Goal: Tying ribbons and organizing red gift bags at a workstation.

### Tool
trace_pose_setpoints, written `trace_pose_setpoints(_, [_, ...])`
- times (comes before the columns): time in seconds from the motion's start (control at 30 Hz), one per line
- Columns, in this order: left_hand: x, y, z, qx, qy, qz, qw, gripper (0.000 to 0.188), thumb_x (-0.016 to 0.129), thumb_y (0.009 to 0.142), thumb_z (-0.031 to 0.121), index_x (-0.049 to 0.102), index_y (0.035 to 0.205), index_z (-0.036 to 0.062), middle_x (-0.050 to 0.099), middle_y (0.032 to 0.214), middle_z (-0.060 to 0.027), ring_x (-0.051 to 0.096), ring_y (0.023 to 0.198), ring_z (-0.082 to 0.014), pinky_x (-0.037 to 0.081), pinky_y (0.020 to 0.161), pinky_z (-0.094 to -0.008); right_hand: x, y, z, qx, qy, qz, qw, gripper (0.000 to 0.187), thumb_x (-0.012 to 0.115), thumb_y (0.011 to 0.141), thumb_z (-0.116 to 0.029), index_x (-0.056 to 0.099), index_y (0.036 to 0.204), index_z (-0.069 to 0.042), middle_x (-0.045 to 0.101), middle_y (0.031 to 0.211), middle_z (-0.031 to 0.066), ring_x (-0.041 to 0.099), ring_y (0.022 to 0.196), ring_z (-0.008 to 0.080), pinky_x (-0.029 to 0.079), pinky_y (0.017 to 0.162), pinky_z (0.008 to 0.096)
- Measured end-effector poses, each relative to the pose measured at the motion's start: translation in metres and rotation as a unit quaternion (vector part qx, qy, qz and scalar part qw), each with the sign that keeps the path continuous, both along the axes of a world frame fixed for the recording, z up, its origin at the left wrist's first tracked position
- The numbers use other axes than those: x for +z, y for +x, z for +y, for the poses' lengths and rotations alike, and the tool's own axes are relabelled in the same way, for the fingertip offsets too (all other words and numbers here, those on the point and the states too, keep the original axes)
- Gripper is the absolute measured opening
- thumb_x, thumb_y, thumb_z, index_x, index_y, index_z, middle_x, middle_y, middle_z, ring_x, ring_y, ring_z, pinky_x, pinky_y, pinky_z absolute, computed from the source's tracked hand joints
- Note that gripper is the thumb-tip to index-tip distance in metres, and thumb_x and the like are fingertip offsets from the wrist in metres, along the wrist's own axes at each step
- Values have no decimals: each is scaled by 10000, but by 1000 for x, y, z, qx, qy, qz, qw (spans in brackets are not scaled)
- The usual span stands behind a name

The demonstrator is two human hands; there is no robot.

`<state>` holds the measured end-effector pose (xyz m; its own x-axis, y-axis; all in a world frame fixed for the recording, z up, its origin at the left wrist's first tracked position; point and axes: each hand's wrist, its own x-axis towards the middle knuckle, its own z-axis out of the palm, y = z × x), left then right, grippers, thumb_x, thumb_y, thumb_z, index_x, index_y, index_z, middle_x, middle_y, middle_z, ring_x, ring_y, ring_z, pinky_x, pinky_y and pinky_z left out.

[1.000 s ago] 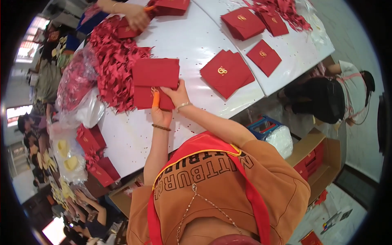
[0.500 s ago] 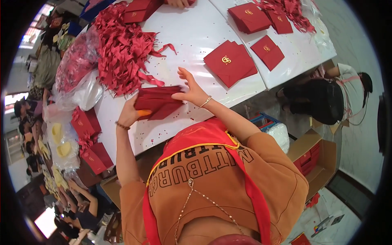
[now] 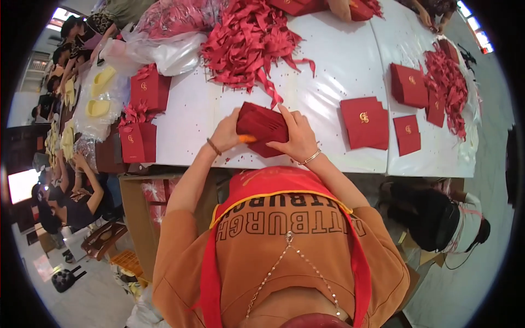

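A stack of folded dark red card pieces (image 3: 262, 130), like flat gift bags or boxes, is held between my two hands above the table's near edge. My left hand (image 3: 227, 134) is closed on its left side; an orange cover shows on one finger. My right hand (image 3: 298, 133) grips the right side, thumb near the lower edge and fingers along the top. Just beyond the stack lies a big tangled heap of red ribbons (image 3: 249, 46), with one strand trailing down toward my right hand.
Flat red card stacks with gold print (image 3: 363, 123) lie on the white table (image 3: 322, 156) to the right, beside another ribbon heap (image 3: 445, 82). Red gift packages with bows (image 3: 149, 92) stand left. Another person's arm (image 3: 340, 8) reaches in at the far side. A cardboard box (image 3: 136, 218) stands below.
The view has turned, so the table sits straighter. My right hand, earlier spread with its thumb at the stack, has closed round the right side. The stack has tilted between both hands.
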<state>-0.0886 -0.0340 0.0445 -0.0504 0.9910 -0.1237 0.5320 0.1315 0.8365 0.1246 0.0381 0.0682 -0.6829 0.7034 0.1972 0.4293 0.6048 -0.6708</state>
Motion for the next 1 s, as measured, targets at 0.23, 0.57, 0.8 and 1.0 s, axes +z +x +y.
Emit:
trace_pose_setpoints(0.23, [50,8,18,-88,-104,37,990,867,745,625,326,261,1313,116,583,989,-182,575,908,-310,448,793,-350,-56,15,18,17,-455,199,868,692,775,620,-207,434,1177,26,550,1076,110,533,972,168,425,854,271])
trace_pose_setpoints(0.57, [-69,37,9,211,-40,-522,826,838,655,743,77,102,1371,102,383,1262,-146,469,1079,-228,452,853,-357,-73,17,2,-183,-496,262,807,676,751,674,-213,396,1188,47,534,1074,146,546,951,189,454,818,291])
trace_pose_setpoints(0.8, [-73,50,7,239,-45,-395,886,931,695,660,-14,68,1349,-13,328,1296,-171,437,1116,-240,447,862,-345,-86,12,24,-154,-464,159,858,873,777,621,-324,291,1249,38,561,1019,183,583,888,231,499,735,315])
trace_pose_setpoints(1.0, [-104,21,11,169,-17,-137,976,749,649,756,195,201,1325,0,358,1279,-202,458,1094,-304,403,891,-346,-86,0,30,-147,-412,124,891,871,787,603,-322,287,1257,-38,581,975,176,593,864,236,502,726,321])
